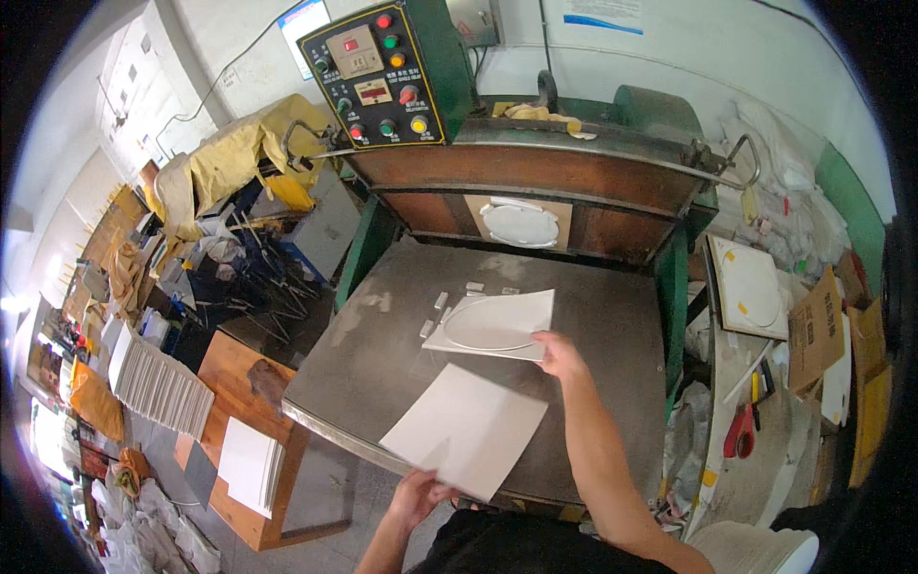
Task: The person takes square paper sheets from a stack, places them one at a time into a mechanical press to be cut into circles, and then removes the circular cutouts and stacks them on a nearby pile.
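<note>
My left hand [421, 497] grips the near corner of a plain white sheet [467, 430], which is tilted over the front edge of a grey metal press bed [359, 354]. My right hand [559, 355] pinches the right corner of a second white sheet [531, 316] with a large oval [492, 322] outlined in it. This sheet is raised at an angle above the bed. Several small pale blocks [441, 300] lie on the bed around its far left side. Whether the oval is fully cut through, I cannot tell.
Behind the bed, the green press holds a board with a white oval [521, 223]. A control panel [378, 77] stands above left. A wooden table [229, 383] carries stacked white sheets [251, 467]. Red-handled scissors [739, 432] and a cardboard box [818, 330] are on the right.
</note>
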The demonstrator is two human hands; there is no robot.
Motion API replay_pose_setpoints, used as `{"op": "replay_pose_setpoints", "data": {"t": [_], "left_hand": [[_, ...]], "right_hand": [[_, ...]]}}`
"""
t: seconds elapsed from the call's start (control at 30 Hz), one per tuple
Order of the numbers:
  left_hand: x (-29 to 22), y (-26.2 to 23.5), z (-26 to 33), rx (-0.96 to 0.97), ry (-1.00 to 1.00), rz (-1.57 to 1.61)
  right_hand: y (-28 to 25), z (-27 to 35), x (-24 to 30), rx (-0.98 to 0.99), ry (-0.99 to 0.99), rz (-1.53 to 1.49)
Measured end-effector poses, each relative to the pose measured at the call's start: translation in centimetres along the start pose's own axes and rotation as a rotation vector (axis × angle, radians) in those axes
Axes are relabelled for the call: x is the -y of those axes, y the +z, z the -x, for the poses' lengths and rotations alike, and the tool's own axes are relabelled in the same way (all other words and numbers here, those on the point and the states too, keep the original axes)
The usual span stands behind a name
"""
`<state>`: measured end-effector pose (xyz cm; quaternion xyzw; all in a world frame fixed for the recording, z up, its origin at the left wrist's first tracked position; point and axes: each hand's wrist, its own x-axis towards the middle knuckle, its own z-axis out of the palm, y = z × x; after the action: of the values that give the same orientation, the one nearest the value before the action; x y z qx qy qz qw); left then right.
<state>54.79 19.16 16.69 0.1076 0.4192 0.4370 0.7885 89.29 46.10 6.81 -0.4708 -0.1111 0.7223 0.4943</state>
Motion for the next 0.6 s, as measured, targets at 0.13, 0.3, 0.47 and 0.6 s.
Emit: {"op": "replay_pose_setpoints", "data": {"t": [0.13, 0.3, 0.47, 0.6], "left_hand": [[0.3, 3.2, -10.9, 0.044, 0.053, -0.085], [-0.9, 7.1, -21.4, -0.017, 0.052, -0.107], [-0.6, 4.7, -21.3, -0.066, 0.048, -0.154], [1.4, 8.2, -22.8, -0.152, 0.361, -0.927]], "right_hand": [[-0.3, 10.0, 3.4, 0.095, -0.227, -0.048], [-10.4, 22.7, 4.3, -0.209, -0.416, -0.017], [-15.2, 36.3, -1.1, -0.477, -0.456, 0.02], [-14.9, 41.1, -6.3, -0.617, -0.607, -0.106]]}}
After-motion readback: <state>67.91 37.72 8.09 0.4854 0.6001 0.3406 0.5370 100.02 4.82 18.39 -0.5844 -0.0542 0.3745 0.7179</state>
